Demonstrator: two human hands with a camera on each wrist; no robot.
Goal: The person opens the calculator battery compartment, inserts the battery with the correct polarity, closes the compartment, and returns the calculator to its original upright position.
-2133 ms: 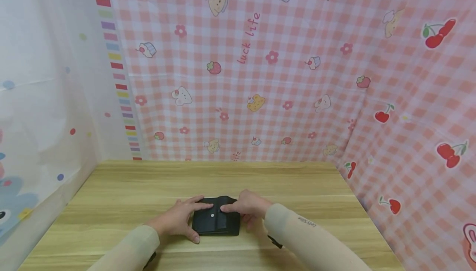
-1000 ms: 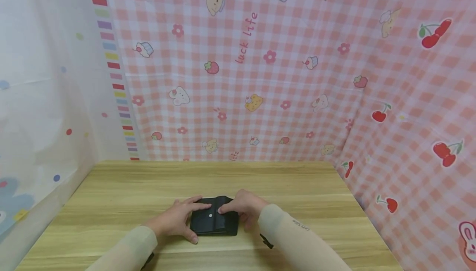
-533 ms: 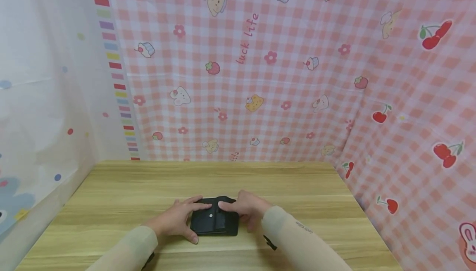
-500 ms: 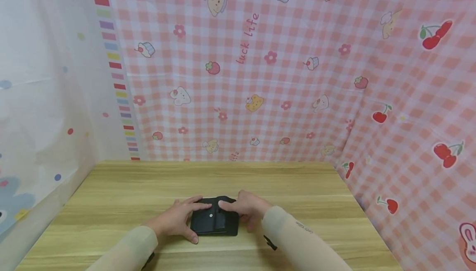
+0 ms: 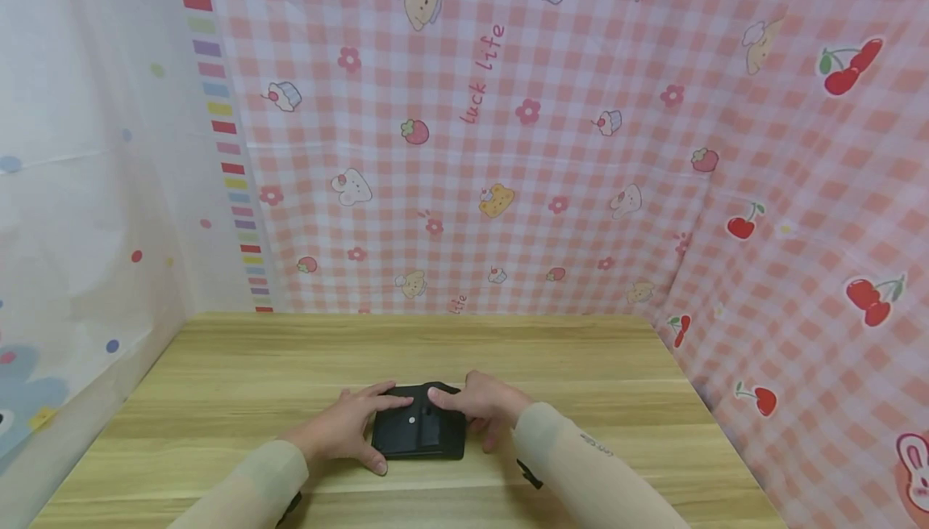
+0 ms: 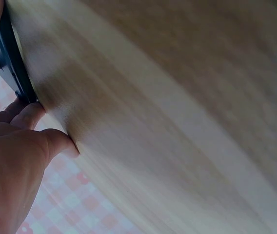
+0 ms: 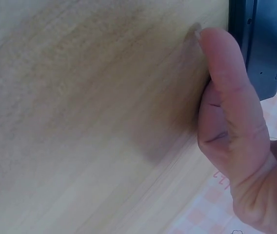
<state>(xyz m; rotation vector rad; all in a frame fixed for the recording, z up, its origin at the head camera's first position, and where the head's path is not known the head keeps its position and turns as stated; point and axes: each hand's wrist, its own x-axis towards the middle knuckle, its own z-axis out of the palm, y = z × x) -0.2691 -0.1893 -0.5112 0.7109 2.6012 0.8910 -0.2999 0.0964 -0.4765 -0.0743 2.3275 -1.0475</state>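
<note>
A black wallet [image 5: 406,437] lies on the wooden table in the head view. A small pale metal snap shows on its left panel, and a raised fold or flap [image 5: 431,432] runs down its middle. My left hand [image 5: 347,426] rests on the wallet's left side, index finger stretched across the top and thumb down at the near corner. My right hand [image 5: 488,401] grips the right side, thumb on top of the far end of the flap. Its other fingers curl at the right edge, partly hidden. In both wrist views a dark edge of the wallet [image 7: 270,44] appears beside the fingers.
The wood-grain tabletop [image 5: 305,351] reaches back to a pink checked cloth wall [image 5: 450,158] with cartoon prints. A white dotted sheet [image 5: 87,174] hangs on the left, and more checked cloth with cherries [image 5: 806,271] on the right.
My right thumb has slid a little toward the far edge of the flap, showing more of its dark surface. My left hand and the wallet stay in place.
</note>
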